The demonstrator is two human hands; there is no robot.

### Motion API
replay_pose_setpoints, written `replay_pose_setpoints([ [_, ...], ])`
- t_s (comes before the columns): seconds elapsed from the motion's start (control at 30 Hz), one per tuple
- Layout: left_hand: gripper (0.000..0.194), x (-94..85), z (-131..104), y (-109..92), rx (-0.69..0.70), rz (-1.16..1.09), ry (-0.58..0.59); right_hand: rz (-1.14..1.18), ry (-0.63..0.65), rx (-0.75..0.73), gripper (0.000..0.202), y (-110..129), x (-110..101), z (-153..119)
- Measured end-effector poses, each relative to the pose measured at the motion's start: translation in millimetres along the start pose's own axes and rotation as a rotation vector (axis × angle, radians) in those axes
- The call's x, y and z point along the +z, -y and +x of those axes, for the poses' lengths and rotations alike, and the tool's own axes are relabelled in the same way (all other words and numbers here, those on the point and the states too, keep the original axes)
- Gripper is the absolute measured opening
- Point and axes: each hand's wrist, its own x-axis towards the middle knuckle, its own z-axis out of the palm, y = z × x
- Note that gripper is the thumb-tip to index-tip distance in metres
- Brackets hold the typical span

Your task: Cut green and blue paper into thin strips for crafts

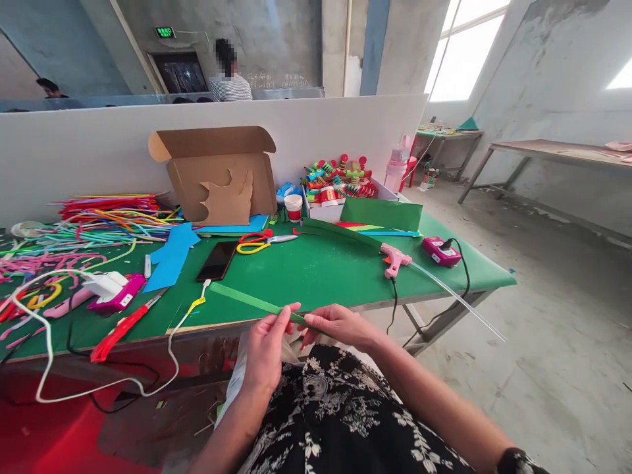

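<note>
Pinching a green strip (241, 297) in the head view, the left hand (266, 342) and right hand (338, 324) each close thumb and fingers on it, just beside each other at the front edge of the table (340, 283). It looks light, thin and bendy, probably paper and easily creased, so a gentle pinch across its width should suit, with the long free end supported.

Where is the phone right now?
In the head view, the phone lies left of centre on the green table, between the blue paper and the red-and-yellow scissors, just beyond the end of the green strip.
</note>
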Motion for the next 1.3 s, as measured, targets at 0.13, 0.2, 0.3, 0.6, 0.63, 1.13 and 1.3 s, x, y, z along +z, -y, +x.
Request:
replay_pose_setpoints([
  [0.13,0.043,4.4,-6,5,0.023,0.118,0.068,0.044,-0.013,-0.042,0.067,-10,14,12],
  [0.2,0.042,3.9,-6,6,0.059,0.156,0.068,0.034,-0.035,-0.062,0.067,-13,18,12],
  [0.3,0.042,0.4,-5,7,0.117,0.221,0.036,0.017,-0.036,-0.057,0.067,-13,20,7],
  [0.6,0.041,-16.0,7,-3,0.150,0.160,-0.078,-0.072,-0.009,0.001,0.059,-17,11,-17],
  [0.63,0.041,-17.7,9,-4,0.155,0.139,-0.081,-0.078,-0.005,0.003,0.058,-17,10,-20],
  [1.13,0.038,-37.3,20,-30,0.328,0.190,-0.053,-0.230,-0.222,0.029,0.064,-41,-16,-39],
  [1.3,0.043,-9.8,-1,-38,0.248,0.558,0.591,-0.112,-0.210,-0.205,0.065,-7,-2,-31],
])
